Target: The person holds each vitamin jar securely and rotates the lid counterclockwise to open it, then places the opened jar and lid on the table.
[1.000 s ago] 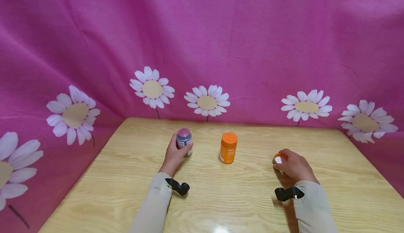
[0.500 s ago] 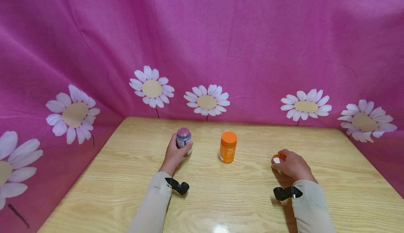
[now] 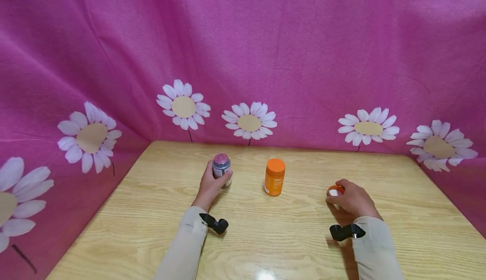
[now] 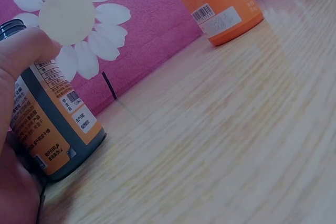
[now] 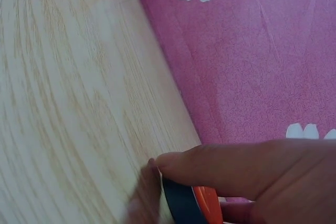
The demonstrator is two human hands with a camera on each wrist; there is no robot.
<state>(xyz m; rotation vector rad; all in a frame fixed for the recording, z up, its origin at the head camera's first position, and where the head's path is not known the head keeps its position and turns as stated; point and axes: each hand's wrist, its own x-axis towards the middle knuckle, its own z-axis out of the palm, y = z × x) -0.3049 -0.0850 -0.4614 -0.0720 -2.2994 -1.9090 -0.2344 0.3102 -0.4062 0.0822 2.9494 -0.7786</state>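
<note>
left hand (image 3: 209, 188): grey jar (image 3: 221, 168) gripped; right hand (image 3: 357, 199): lid (image 3: 334, 192) pinched, jar's 3 o'clock; presumably lid-off stage; steady pinch needed next

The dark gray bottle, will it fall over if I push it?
The dark gray bottle might tip, being taller than wide. Once down, it could roll, since its body looks round. It probably wouldn't spill: a pink seal seems to cover its top.

Curtained-off workspace: pink daisy cloth (image 3: 307, 65) behind wood-grain table (image 3: 273, 229).
</note>
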